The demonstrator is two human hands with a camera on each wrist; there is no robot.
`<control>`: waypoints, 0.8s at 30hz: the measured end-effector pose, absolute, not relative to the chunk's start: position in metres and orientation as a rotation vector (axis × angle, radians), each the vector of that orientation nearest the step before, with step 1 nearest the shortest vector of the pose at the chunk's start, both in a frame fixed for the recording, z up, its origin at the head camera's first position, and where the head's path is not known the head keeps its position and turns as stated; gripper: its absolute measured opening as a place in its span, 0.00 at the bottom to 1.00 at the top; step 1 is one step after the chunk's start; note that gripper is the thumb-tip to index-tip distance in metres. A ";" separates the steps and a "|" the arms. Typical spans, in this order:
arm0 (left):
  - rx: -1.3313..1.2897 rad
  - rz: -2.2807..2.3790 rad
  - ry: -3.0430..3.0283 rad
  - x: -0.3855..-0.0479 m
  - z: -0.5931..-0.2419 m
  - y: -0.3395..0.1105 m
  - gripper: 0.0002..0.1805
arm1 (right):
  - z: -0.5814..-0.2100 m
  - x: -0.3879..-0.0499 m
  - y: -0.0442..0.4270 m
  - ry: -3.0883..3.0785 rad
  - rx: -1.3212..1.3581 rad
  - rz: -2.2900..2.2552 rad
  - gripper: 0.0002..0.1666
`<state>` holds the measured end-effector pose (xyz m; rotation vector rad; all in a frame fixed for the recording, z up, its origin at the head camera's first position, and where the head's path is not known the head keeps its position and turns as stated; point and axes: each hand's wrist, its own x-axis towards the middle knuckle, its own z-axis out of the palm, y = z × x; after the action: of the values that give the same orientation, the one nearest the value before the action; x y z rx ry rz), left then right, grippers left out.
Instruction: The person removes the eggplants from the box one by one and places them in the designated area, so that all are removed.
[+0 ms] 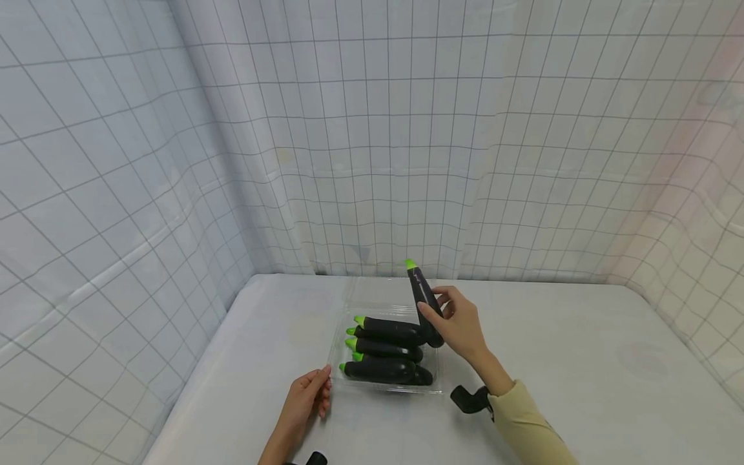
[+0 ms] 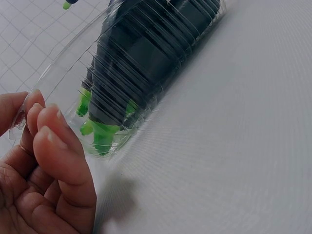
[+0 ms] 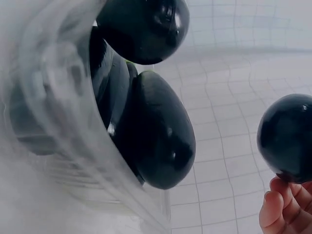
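Note:
A clear plastic container stands on the white table, holding several glossy, near-black eggplants with bright green stem ends. They lie sideways in a stack, stems to the left. My left hand pinches the container's left rim between thumb and fingers; in the left wrist view the left hand is close beside the green stems. Above the container's right back part, my right hand holds one eggplant, tilted with its stem up and away. In the right wrist view, fingertips touch this eggplant's rounded end.
Behind the container lies its clear lid, folded back and hard to make out. White table surface extends on both sides. A white gridded curtain hangs along the back and sides. A black wrist device sits at the right wrist.

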<state>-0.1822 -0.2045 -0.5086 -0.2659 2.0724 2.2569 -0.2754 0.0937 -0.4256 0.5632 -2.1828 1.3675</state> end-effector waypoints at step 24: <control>-0.273 2.244 2.071 -0.181 -0.507 -0.205 0.22 | -0.435 -0.278 0.129 -2.202 0.259 1.303 0.22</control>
<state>-0.1812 -0.2050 -0.5067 -0.2729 2.0712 2.2444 -0.2779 0.1292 -0.4354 0.2587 -2.2024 1.3027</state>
